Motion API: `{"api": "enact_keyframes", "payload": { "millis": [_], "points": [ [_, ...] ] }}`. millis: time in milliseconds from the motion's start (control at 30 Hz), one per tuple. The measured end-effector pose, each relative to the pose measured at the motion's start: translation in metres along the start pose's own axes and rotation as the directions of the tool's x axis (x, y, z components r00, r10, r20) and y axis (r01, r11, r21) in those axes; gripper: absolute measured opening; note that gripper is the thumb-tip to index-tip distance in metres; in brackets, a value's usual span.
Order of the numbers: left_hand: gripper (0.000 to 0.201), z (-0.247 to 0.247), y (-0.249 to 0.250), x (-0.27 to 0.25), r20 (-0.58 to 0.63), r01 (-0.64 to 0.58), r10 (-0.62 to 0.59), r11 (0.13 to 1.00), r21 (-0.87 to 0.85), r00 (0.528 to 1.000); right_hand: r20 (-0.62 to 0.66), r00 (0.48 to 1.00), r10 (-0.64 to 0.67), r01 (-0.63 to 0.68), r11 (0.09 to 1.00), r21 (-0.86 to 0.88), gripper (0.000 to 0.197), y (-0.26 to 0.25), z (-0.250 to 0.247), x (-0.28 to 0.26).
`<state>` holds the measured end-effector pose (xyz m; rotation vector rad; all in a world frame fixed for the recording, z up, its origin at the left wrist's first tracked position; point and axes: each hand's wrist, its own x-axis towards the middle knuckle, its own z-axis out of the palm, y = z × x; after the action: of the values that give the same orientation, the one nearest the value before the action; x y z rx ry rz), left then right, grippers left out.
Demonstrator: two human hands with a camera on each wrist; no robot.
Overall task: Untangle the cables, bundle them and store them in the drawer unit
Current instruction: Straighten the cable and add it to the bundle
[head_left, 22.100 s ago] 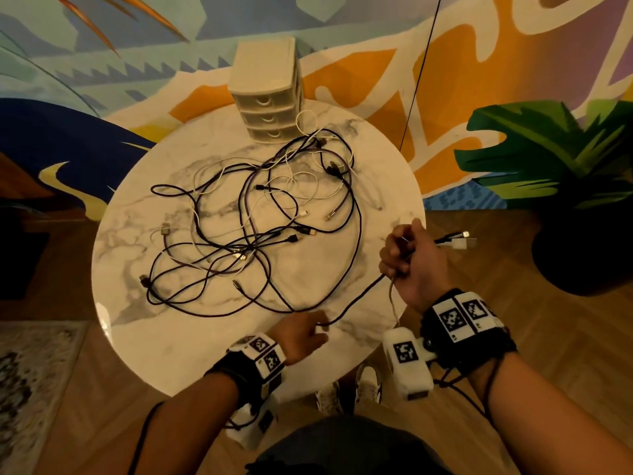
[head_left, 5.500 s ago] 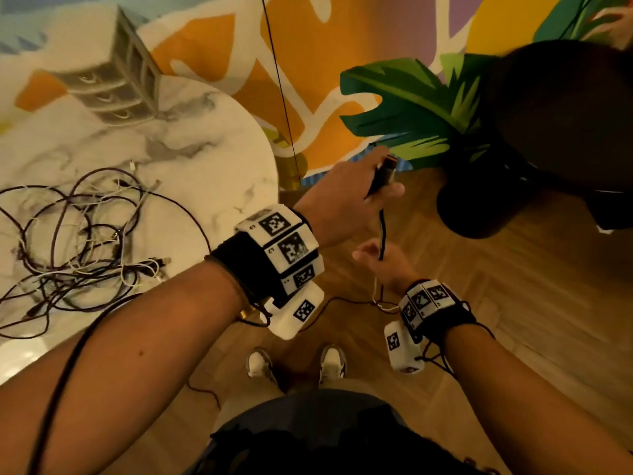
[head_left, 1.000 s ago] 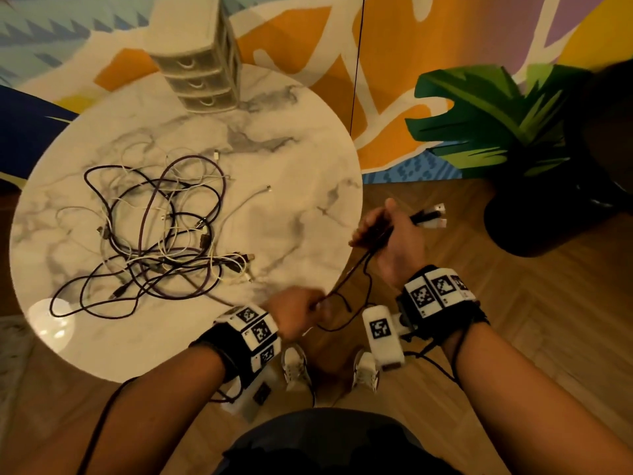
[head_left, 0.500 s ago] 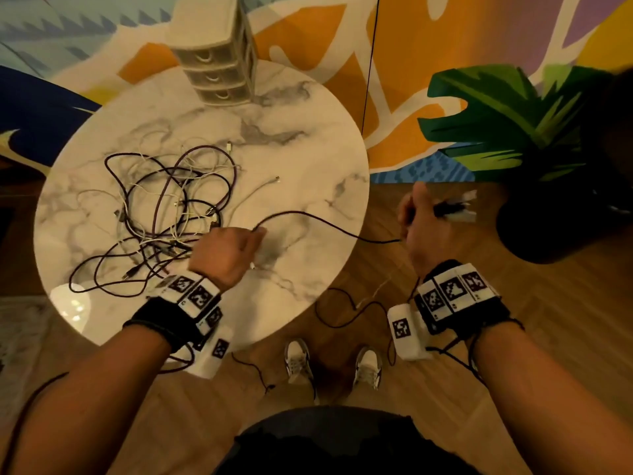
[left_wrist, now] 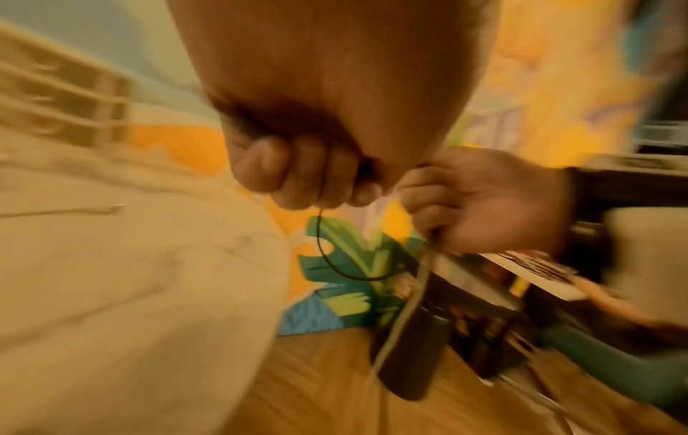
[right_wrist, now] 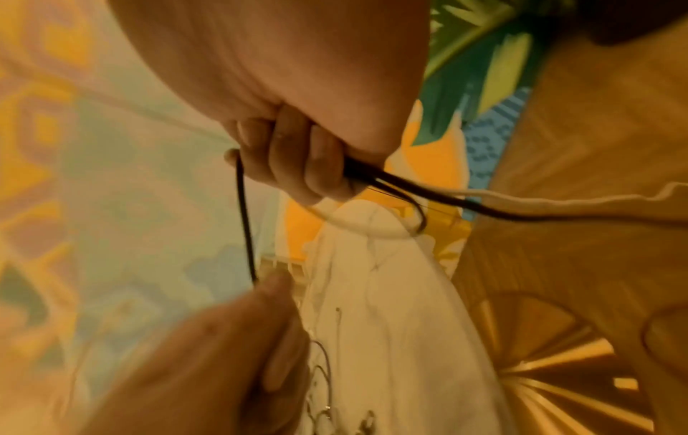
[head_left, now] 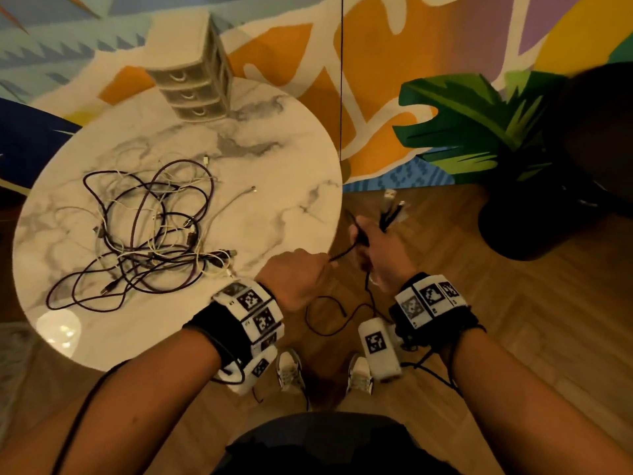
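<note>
A: Nearest you, what's each hand doing?

B: Your right hand is closed round the gathered thin black cable, its plugs jutting beyond the fist. Your left hand pinches the same cable just beside it.

A: Changed?

B: Half a second ago your left hand was out over the round marble table; it's now back by the right, so another loop is likely going on.

A: Farther out?

B: The tangled pile of dark and white cables is unsorted; the beige three-drawer unit at the far edge is closed.
</note>
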<state>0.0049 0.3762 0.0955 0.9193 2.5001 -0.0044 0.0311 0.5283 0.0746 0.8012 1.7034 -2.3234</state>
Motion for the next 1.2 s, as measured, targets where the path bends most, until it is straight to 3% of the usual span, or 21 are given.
{"api": "enact_keyframes", "payload": {
  "millis": [100,200,267,300,367,400,500,533,667,733,833,900,967,1033,1100,1200],
  "points": [
    [0.045,-0.009,-0.007,0.012,-0.043,0.129,-0.134,0.986,-0.106,0.990,-0.071,0.997,0.025,-0.011,0.982,0.187,0.039,-0.006,-0.007,-0.002],
    [0.048,-0.027,0.009,0.020,-0.091,0.031,-0.084,0.882,-0.471,0.992,-0.213,0.976,0.053,-0.024,0.990,0.139,0.040,-0.008,-0.016,-0.001],
    [0.048,-0.039,0.025,0.021,-0.161,-0.073,-0.067,0.682,-0.728,0.985,-0.274,0.960,0.063,-0.032,0.993,0.116,0.039,-0.007,-0.023,-0.001],
    [0.049,-0.044,0.034,0.021,-0.163,-0.104,-0.065,0.533,-0.840,0.984,-0.270,0.961,0.065,-0.026,0.989,0.145,0.039,-0.006,-0.025,-0.002],
    [0.048,-0.050,0.049,0.023,-0.157,-0.130,-0.088,0.258,-0.957,0.984,-0.231,0.970,0.073,-0.024,0.978,0.206,0.041,-0.001,-0.025,-0.004],
    [0.048,-0.052,0.055,0.025,-0.156,-0.135,-0.126,0.163,-0.977,0.980,-0.210,0.974,0.081,-0.034,0.975,0.218,0.042,0.001,-0.023,-0.005],
    [0.051,-0.050,0.066,0.029,-0.090,-0.100,-0.213,-0.040,-0.994,0.973,-0.226,0.970,0.085,-0.031,0.972,0.231,0.044,-0.003,-0.023,0.000],
    [0.051,-0.045,0.067,0.028,-0.062,-0.077,-0.208,-0.066,-0.995,0.976,-0.260,0.961,0.092,-0.024,0.967,0.254,0.044,-0.007,-0.028,0.005],
    [0.046,-0.030,0.069,0.019,-0.072,-0.064,-0.157,0.057,-0.996,0.985,-0.368,0.920,0.137,-0.054,0.973,0.226,0.037,-0.013,-0.053,0.017],
    [0.051,-0.038,0.078,0.022,-0.136,-0.129,-0.172,0.049,-0.990,0.976,-0.338,0.935,0.113,-0.063,0.986,0.156,0.039,-0.004,-0.046,0.011],
    [0.060,-0.053,0.088,0.031,-0.231,-0.240,-0.297,0.007,-0.971,0.927,-0.246,0.959,0.138,-0.098,0.981,0.168,0.043,0.004,-0.026,0.002],
    [0.060,-0.047,0.079,0.033,-0.306,-0.283,-0.342,0.116,-0.952,0.889,-0.258,0.953,0.161,-0.123,0.980,0.160,0.042,-0.001,-0.028,0.004],
    [0.054,-0.027,0.060,0.031,-0.295,-0.226,-0.313,0.238,-0.945,0.903,-0.340,0.930,0.142,-0.120,0.989,0.084,0.038,-0.006,-0.046,0.010],
    [0.048,-0.002,0.044,0.027,-0.178,-0.083,-0.197,0.415,-0.906,0.964,-0.389,0.919,0.056,-0.068,0.998,-0.018,0.036,-0.009,-0.067,0.010],
    [0.050,0.026,0.040,0.021,-0.030,0.007,-0.046,0.651,-0.759,0.998,-0.375,0.926,-0.034,0.001,0.996,-0.088,0.040,-0.009,-0.081,0.006],
    [0.049,0.059,0.040,0.024,0.109,0.053,0.016,0.799,-0.600,0.994,-0.409,0.906,-0.106,0.028,0.981,-0.193,0.042,-0.010,-0.098,0.000]
  ]
}}
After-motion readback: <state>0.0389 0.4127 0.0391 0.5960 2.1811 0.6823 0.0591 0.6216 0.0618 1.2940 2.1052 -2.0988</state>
